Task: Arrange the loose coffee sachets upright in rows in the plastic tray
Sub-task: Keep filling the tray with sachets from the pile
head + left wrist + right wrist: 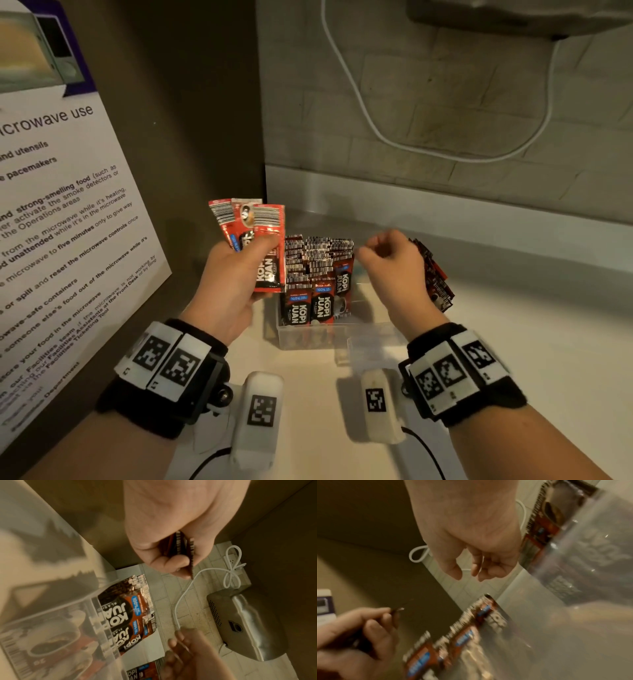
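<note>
Red-and-black coffee sachets (310,270) are standing upright in rows in the clear plastic tray (308,337). The left hand (233,274) is gripping a fanned bunch of sachets (255,240); the right hand (394,267) is hovering loosely curled, holding nothing.

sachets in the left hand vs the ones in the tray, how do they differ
The held sachets are fanned loosely above the counter in the left hand; the tray sachets stand packed upright in rows inside the plastic tray. Held ones mostly show barcoded backs; front tray ones show their fronts. Both are the same brand.
</note>
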